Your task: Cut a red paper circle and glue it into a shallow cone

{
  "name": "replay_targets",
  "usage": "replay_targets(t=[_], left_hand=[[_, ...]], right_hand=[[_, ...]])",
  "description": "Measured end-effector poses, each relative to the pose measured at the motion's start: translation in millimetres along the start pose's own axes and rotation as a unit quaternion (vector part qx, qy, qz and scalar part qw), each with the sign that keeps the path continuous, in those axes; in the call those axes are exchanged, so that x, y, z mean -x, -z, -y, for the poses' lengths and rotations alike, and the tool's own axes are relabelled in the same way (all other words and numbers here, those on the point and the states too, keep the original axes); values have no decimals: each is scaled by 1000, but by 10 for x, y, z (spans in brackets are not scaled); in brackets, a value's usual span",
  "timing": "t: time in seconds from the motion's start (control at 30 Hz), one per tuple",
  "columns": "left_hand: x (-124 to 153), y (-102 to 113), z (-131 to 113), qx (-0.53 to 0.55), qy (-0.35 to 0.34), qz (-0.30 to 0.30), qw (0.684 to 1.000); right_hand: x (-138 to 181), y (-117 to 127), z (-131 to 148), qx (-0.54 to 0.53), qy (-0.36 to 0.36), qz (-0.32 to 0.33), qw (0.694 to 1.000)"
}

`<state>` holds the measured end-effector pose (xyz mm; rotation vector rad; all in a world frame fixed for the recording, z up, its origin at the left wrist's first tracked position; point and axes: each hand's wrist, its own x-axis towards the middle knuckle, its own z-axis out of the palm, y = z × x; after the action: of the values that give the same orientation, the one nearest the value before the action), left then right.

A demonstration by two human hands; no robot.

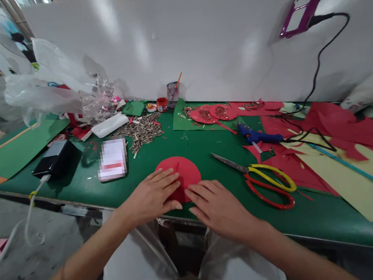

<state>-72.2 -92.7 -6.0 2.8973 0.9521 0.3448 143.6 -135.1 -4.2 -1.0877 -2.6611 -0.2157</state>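
Observation:
A round red paper piece [184, 170] lies on the green table [205, 151] near its front edge. My left hand [152, 194] lies flat on its left part, fingers stretched out and pointing right. My right hand [215, 206] rests flat at the paper's lower right edge, fingers stretched toward it. Neither hand grips anything. Scissors [266, 179] with yellow and red handles lie just right of my right hand.
A blue glue gun [258, 136] with a black cord lies behind the scissors. Red and yellow paper sheets [351, 166] cover the right side. Sunflower seeds [141, 130], a phone [112, 159], a black box [54, 159] and plastic bags [45, 88] sit left. A white wall stands behind.

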Motion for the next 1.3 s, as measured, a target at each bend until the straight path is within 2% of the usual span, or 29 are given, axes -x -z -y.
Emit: replay_targets(t=[0.13,0.33,0.43,0.53,0.67,0.87,0.97,1.1,1.3], left_hand=[[102,-2,19,-4,22,-6,1000],[354,3,-41,-21,89,-83,992],[367,-56,-147,-15,86,-80,993],[261,-74,-168,1,81,-72,994],[2,-27,-10,17,48,-60,997],[-256,35,204,22,-9,5,1000],[-226,76,234,70,14,-18,997],[-65,111,174,90,58,-56,993],[172,-13,-107,46,64,-74,994]], right_hand=[[36,-6,-28,-9,1,10,1000],[51,123,-143,-3,-41,-10,999],[15,131,-85,-16,-12,-6,1000],[3,52,13,-22,18,18,999],[12,-54,81,-13,6,40,999],[2,18,120,-36,-12,39,999],[32,37,98,-80,-42,6,996],[95,3,24,-136,-123,-95,978],[117,23,30,-130,-80,-108,982]])
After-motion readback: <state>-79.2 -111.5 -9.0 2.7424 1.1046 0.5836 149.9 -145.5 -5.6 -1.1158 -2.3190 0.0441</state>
